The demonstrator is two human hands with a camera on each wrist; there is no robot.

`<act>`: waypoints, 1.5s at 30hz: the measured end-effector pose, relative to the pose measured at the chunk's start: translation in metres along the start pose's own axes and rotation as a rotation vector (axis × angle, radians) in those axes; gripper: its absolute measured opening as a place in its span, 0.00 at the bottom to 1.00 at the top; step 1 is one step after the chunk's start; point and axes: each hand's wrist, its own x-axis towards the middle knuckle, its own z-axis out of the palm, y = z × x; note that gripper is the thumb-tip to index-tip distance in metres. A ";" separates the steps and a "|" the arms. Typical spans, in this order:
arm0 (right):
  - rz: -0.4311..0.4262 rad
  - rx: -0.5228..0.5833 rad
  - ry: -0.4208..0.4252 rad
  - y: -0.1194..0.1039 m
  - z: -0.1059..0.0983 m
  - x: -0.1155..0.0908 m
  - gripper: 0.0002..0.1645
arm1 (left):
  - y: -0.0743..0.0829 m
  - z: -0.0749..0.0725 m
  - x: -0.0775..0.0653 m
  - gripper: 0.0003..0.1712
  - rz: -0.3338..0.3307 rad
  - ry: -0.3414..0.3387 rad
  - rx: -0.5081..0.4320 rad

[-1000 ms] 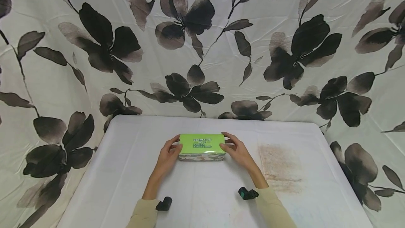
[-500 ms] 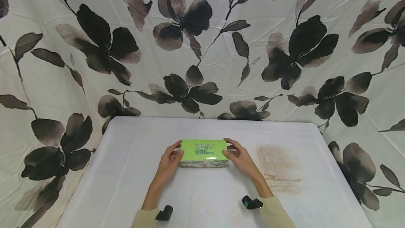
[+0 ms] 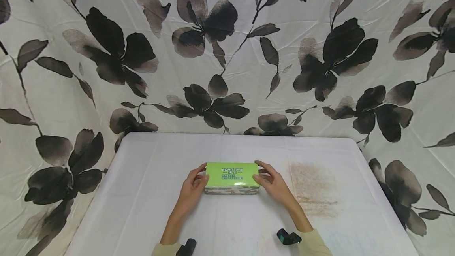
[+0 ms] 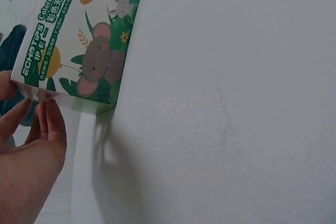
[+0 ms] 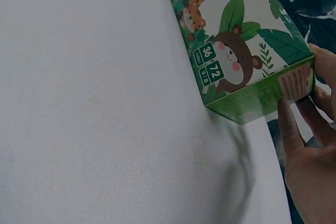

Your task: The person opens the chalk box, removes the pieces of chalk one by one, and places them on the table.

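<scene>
A box of colored chalk (image 3: 232, 175) with a bright green top lies level between both hands near the table's middle. Its front side carries cartoon animals: an elephant (image 4: 100, 61) in the left wrist view and a brown bear (image 5: 233, 59) in the right wrist view. My left hand (image 3: 192, 189) grips the left end, thumb at the near upper corner and fingers along the end face. The opposite end is held the same way by my right hand (image 3: 276, 185). Whether the underside touches the table cannot be told.
The table has a white cover (image 3: 142, 200). A brown chalky smudge (image 3: 314, 189) marks it right of the box. Black cameras (image 3: 288, 237) sit at both wrists. A floral cloth (image 3: 256, 58) hangs behind the far edge.
Both hands have drawn the box toward the person and slightly to the right. Their hold at its two ends stays the same.
</scene>
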 end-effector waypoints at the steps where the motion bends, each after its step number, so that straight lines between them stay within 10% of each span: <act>1: -0.003 0.002 0.004 0.000 0.000 -0.001 0.33 | 0.000 0.001 -0.001 0.28 -0.003 0.001 -0.003; 12: -0.004 -0.104 -0.038 -0.012 -0.006 0.002 0.36 | -0.006 -0.001 0.000 0.32 -0.005 0.003 -0.042; 21: -0.164 -0.304 -0.044 -0.031 -0.008 0.010 0.35 | -0.020 -0.010 0.010 0.64 -0.012 -0.186 0.033; 45: -0.282 -0.728 -0.448 -0.081 0.021 0.043 0.41 | -0.023 -0.017 0.024 0.64 -0.040 -0.282 0.033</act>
